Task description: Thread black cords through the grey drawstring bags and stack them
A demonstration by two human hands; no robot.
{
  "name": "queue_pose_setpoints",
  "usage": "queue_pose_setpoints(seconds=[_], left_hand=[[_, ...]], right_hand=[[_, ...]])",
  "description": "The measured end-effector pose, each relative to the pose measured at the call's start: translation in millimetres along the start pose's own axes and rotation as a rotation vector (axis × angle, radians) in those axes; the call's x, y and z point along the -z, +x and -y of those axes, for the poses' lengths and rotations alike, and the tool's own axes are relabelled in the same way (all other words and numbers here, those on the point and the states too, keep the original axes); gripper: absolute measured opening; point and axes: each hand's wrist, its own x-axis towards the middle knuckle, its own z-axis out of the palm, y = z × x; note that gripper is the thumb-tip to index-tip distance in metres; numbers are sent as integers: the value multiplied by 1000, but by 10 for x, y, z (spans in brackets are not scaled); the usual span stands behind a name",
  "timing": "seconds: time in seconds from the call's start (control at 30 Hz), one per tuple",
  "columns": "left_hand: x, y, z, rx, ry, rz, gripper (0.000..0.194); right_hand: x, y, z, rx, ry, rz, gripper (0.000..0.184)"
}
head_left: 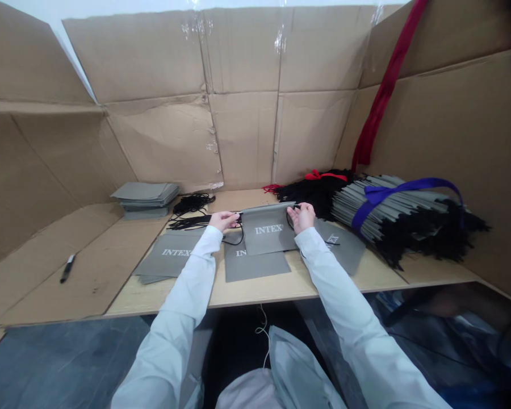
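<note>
A grey fabric bag printed "INTEX" [267, 230] lies raised at its top edge between my hands, with a thin black cord [234, 236] looping from its hem. My left hand [223, 221] pinches the cord at the bag's upper left corner. At the upper right corner, my right hand [301, 218] pinches the hem and a black cord end. Under them, several more grey INTEX bags [255, 266] lie flat and overlapping on the wooden table [255, 292]. One of these bags [168, 255] is near my left forearm.
A stack of grey bags [145, 199] and loose black cords [193, 204] lie at the back left. A purple-strapped bundle of corded bags [392, 210] and red-tied black cords [319, 190] fill the right. A black marker [67, 268] lies left, inside cardboard walls [242, 136].
</note>
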Motion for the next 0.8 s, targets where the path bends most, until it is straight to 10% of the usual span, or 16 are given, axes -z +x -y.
queue_pose_setpoints(seconds=[0.8], left_hand=[[-57, -44, -29, -97, -260, -146, 30]], right_hand=[[-37, -64, -5, 42, -85, 17, 9]])
